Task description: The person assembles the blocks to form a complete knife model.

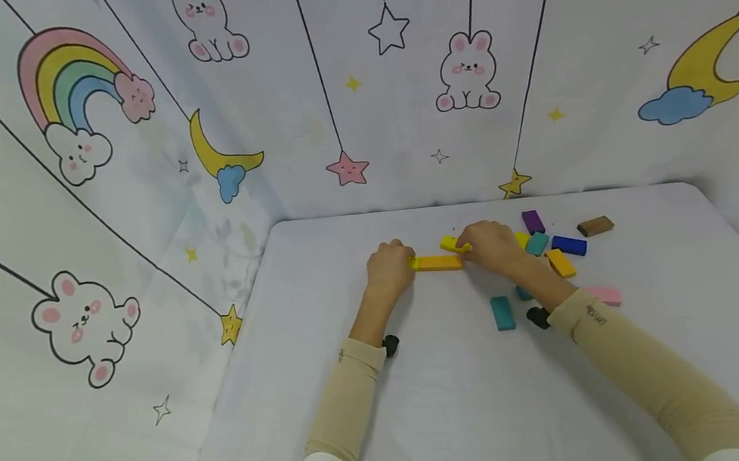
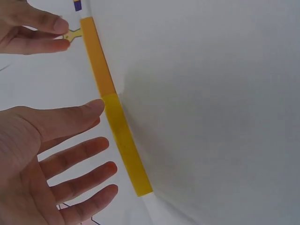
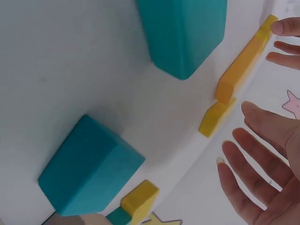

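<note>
An orange block lies on the white table between the hands. End to end with it, a yellow block is mostly hidden behind my left hand in the head view. In the left wrist view, that hand's thumb touches the yellow block near the joint, and its other fingers are loosely extended. My right hand is by the orange block's right end, next to another yellow block. In the right wrist view, its fingers are spread and apart from this yellow block.
Right of the hands lie a teal block, a pink block, a blue block, a purple block, a brown block and several others. A printed cloth backdrop rises behind the table.
</note>
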Available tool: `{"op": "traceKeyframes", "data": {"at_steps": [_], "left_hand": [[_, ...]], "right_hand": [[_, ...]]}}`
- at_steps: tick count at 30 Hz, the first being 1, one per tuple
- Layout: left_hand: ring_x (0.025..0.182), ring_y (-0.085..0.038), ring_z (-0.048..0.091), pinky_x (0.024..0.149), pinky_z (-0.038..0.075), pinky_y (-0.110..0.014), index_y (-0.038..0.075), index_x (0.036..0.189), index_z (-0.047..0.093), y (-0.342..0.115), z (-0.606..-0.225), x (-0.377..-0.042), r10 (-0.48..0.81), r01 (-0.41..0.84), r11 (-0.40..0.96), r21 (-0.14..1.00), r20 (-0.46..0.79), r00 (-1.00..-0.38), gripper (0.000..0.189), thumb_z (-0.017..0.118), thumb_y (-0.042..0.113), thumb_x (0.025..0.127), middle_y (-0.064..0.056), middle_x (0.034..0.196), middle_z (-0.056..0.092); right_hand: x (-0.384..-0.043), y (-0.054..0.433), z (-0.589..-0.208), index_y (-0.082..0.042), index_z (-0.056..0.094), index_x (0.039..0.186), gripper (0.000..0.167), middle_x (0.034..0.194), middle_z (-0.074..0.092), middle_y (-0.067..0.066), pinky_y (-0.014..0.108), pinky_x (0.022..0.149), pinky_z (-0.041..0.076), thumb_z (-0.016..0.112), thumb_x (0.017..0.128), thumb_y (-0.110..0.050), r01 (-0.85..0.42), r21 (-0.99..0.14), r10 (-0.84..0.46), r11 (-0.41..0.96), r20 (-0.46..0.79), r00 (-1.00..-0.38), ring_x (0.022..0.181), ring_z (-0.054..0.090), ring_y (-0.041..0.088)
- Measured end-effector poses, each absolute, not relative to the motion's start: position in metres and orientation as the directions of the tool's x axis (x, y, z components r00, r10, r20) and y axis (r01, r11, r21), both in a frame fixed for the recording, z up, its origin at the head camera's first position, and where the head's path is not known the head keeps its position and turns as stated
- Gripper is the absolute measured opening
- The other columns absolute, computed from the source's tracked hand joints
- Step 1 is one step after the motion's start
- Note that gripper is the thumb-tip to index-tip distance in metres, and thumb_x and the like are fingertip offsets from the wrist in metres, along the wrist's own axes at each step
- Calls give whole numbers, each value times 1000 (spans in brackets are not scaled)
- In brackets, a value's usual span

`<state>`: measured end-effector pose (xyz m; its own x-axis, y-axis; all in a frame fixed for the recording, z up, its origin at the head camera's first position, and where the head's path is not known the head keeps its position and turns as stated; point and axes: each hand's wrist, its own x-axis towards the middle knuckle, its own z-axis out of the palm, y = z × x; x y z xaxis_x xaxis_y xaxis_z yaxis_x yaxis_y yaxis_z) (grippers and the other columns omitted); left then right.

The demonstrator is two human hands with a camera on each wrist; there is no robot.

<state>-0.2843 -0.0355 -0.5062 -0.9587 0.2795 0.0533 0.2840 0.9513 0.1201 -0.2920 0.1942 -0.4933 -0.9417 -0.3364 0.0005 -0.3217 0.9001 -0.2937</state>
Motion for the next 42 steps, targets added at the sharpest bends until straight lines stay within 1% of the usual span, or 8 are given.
{"op": "traceKeyframes", "data": {"at_steps": [4, 9, 14, 19, 23, 27, 36, 42], "left_hand": [[109, -22, 65, 88, 57, -39, 21, 126, 77, -32, -504, -279, 325, 330, 936, 123, 59, -944, 35, 80, 18, 91, 0, 126, 69], [110, -20, 66, 88, 57, -37, 22, 128, 75, -26, -503, -272, 346, 351, 926, 139, 57, -936, 37, 82, 23, 92, 2, 129, 68], [111, -19, 67, 89, 58, -35, 22, 131, 74, -20, -504, -264, 376, 378, 912, 161, 43, -926, 38, 80, 24, 94, 3, 130, 68], [112, -19, 67, 90, 58, -33, 20, 132, 73, -14, -506, -258, 422, 421, 891, 167, 36, -906, 39, 80, 23, 94, -1, 132, 67], [110, -19, 69, 89, 58, -33, 20, 133, 72, -12, -510, -257, 433, 433, 886, 168, 37, -900, 41, 80, 22, 94, -1, 133, 66], [107, -18, 70, 87, 59, -32, 21, 134, 71, -11, -515, -256, 434, 437, 885, 161, 50, -899, 42, 81, 22, 93, -1, 131, 66], [98, -18, 71, 80, 60, -31, 22, 138, 68, -8, -513, -253, 425, 427, 891, 154, 49, -904, 47, 80, 23, 93, -1, 129, 66], [98, -18, 71, 81, 60, -30, 22, 139, 67, -7, -515, -253, 426, 428, 894, 133, 46, -904, 47, 80, 25, 94, -2, 128, 68]], "right_hand": [[-293, 197, -492, -10, 79, 121, 30, 127, 73, 14, 56, 98, 53, 81, 93, -19, -279, -299, -298, 912, -18, -954, 119, 65, 38], [-298, 199, -495, -9, 77, 125, 30, 130, 71, 16, 56, 97, 53, 77, 96, -20, -250, -296, -271, 922, -34, -962, 119, 64, 39], [-304, 201, -499, -9, 76, 125, 31, 128, 72, 15, 55, 96, 54, 75, 97, -22, -244, -306, -265, 920, -29, -964, 116, 65, 38], [-307, 202, -502, -7, 77, 124, 30, 124, 74, 14, 53, 93, 56, 76, 97, -22, -258, -315, -275, 913, -9, -961, 111, 67, 35], [-310, 201, -504, -7, 77, 123, 30, 123, 74, 14, 54, 93, 57, 77, 96, -20, -272, -324, -285, 906, 7, -958, 111, 68, 36], [-312, 201, -505, -6, 77, 123, 30, 124, 74, 15, 56, 95, 56, 77, 96, -18, -278, -329, -294, 903, 1, -956, 114, 67, 37], [-315, 199, -506, -6, 77, 123, 29, 126, 73, 16, 57, 97, 54, 77, 96, -19, -246, -329, -277, 912, -50, -960, 116, 66, 38], [-317, 202, -508, -4, 78, 120, 26, 123, 74, 17, 56, 96, 55, 76, 96, -15, -249, -325, -279, 912, -47, -959, 113, 67, 37]]}}
